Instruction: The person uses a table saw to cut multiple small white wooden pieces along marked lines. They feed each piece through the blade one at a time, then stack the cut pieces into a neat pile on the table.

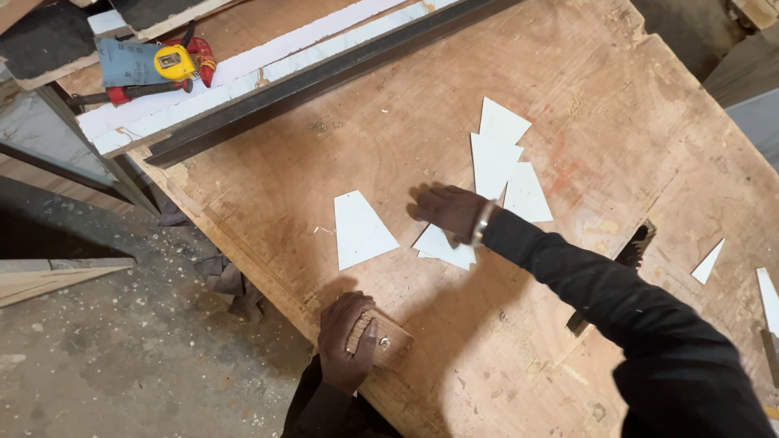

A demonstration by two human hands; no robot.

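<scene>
The plywood bench [389,154] filled most of the view, its saw blade [638,243] standing up through a slot at about three o'clock from the right hand [449,211]. A dark steel bar [324,77] and white strips [243,65] ran along the far edge toward eleven o'clock, with a yellow tape measure [174,62] beyond them. The right hand lay flat, fingers spread, pressing a white cut-off [442,246] rather than gripping it; more white triangles [499,150] overlapped at one o'clock from it, and a lone white trapezoid [359,229] sat at nine o'clock, apart from the hand. The left hand [345,341] was closed over a small wooden block [385,341] at six o'clock, right at the near edge of the bench. The sleeve crossed near the blade, so a sideways sweep of that forearm could have brushed the teeth. The thin pieces looked slick and light; pushed under a flat palm, one could have skated under its neighbours or off the bench. The block, so near the rim, could have dropped to the littered floor [122,357] if the hold loosened. Slivers [707,262] at four o'clock lay loose.
</scene>
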